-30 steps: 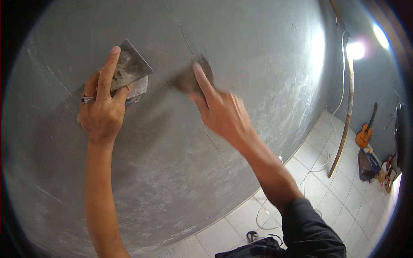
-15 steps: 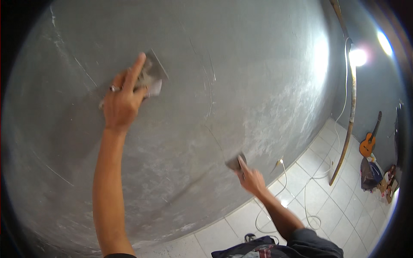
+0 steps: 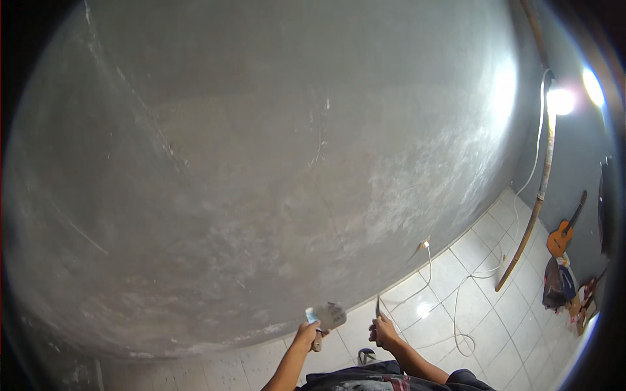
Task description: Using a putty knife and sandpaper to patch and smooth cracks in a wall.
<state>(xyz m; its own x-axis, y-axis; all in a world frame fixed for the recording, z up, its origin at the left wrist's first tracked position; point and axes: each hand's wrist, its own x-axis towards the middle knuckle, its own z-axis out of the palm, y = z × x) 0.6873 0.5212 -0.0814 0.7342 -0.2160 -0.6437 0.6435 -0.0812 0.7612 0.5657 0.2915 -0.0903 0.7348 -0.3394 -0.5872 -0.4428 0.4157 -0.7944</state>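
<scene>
My left hand (image 3: 305, 333) is closed round the handle of a wide, flat putty knife (image 3: 334, 315). Dark smears mark its grey blade, and a pale bluish patch shows beside my fingers. To its right, my right hand (image 3: 386, 332) grips a second putty knife (image 3: 377, 306), seen nearly edge-on with its blade pointing up. Both tools are held low in front of my body, apart from each other. The grey plastered wall (image 3: 228, 169) rises in front of me, with whitish scuffs and several thin pale lines running down it.
A white cable (image 3: 456, 306) loops over the pale floor tiles (image 3: 482, 319) from a wall socket (image 3: 426, 244). At right, a long pole (image 3: 538, 202) leans near a bright lamp (image 3: 561, 101). Beyond are a guitar (image 3: 559, 240) and bags (image 3: 557, 283).
Both hands have come down and away from the wall, close together before my body. The left moved far down and right with its putty knife; the right moved down with its own.
</scene>
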